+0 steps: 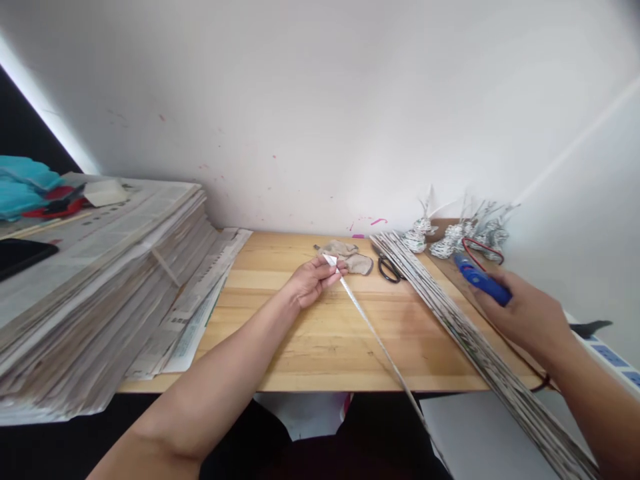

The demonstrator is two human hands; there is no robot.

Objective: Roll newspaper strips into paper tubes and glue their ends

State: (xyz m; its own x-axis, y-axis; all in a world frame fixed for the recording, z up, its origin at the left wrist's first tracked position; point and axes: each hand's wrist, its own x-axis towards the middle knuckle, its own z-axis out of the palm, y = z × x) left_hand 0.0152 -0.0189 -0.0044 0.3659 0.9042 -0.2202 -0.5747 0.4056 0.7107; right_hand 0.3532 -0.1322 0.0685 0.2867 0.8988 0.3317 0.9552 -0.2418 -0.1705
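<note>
The tube [369, 323] slants from the left hand [314, 283] past the near edge of the table [310, 353]; it is probably light, fairly stiff and easily creased, best held gently near the tip [331, 260]; the left hand pinches it there; the right hand [533, 313] is clasped around a blue tool [483, 281].

1. No word, brand or number could be read anywhere in the frame.
2. Newspaper stack [107, 287], left side: rows of print showed on the top sheet, too blurred to read.
3. Loose sheets [197, 307], left of centre: printed, illegible.
4. Bundle of paper rods [463, 333], lower right: broken print marks only.
5. Blue panels [611, 355], right edge: markings too small.
</note>
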